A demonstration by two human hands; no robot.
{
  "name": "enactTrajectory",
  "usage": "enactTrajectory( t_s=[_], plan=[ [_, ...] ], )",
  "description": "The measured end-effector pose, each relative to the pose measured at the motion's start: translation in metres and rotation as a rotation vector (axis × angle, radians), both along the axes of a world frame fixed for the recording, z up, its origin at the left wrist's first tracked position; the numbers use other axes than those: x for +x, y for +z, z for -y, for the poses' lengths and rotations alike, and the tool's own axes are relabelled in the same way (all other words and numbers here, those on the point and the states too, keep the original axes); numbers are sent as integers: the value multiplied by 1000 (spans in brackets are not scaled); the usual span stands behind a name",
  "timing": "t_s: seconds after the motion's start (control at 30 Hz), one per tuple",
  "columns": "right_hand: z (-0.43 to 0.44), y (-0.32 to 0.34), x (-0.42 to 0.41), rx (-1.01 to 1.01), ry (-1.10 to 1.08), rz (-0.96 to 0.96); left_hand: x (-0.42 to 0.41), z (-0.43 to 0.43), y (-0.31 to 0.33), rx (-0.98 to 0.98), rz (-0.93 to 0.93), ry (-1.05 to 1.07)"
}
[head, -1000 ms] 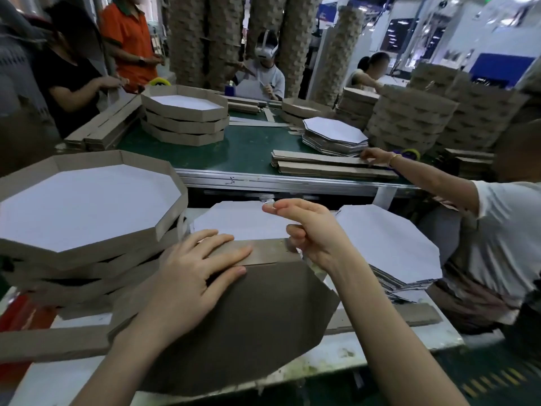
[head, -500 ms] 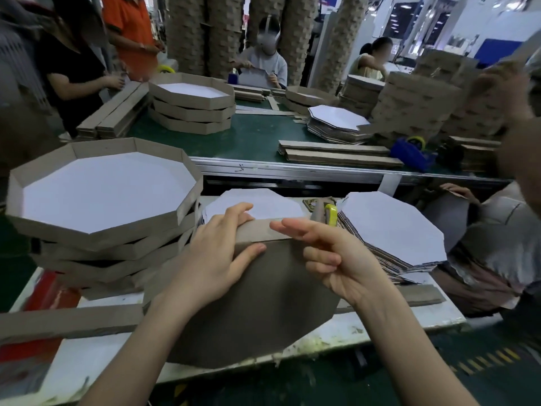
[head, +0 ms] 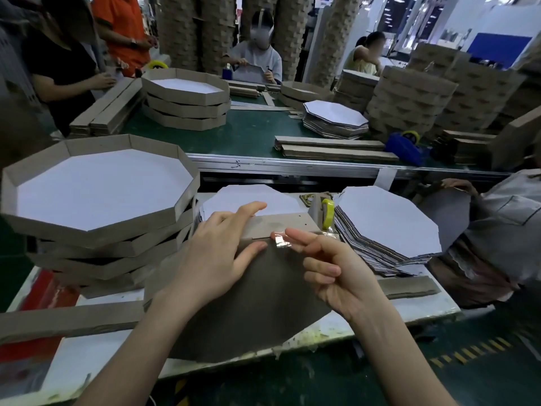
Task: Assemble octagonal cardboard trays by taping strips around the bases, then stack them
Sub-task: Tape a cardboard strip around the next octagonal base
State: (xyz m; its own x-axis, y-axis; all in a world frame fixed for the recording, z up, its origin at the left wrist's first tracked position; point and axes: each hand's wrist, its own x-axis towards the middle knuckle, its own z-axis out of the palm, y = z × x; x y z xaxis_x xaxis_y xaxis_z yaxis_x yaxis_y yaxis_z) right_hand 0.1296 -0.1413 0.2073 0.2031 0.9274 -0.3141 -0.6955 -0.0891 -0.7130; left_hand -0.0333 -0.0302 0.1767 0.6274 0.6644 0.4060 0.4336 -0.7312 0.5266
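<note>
Two hands split it: our left hand (head: 216, 259), grip spread, pins the strip (head: 281, 224) to the base (head: 248, 303) so our right hand (head: 339, 279), pinching tape (head: 281, 241), can bridge the seam.

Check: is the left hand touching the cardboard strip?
Touching. The head view shows the left hand lying over the cardboard strip, its thumb on the brown base below it.

2 forearms (head: 123, 361), left hand (head: 213, 253) and right hand (head: 336, 273), all bare.
</note>
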Motion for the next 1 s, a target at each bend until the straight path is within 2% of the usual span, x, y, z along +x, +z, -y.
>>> enactTrajectory(
  t_s=[0.23, 0.57, 0.7, 0.77, 0.87, 1.0],
  plan=[
    [4, -5, -1, -9, 4, -21, 0, 1, 4, 137, -138, -42],
    [1, -27, 4, -95, 115, 219, 0, 2, 1, 98, -155, -25],
    [-6, -33, 8, -94, 115, 244, 3, 6, 3, 67, -150, -31],
    [-6, -35, 11, -124, 136, 360, 4, 8, 2, 73, -144, -30],
    [1, -37, 14, -181, 134, 782, 2, 4, 3, 52, -130, 5],
    [-1, -20, 31, 74, -233, 963, -1, -2, 7, 12, -121, -13]
  ],
)
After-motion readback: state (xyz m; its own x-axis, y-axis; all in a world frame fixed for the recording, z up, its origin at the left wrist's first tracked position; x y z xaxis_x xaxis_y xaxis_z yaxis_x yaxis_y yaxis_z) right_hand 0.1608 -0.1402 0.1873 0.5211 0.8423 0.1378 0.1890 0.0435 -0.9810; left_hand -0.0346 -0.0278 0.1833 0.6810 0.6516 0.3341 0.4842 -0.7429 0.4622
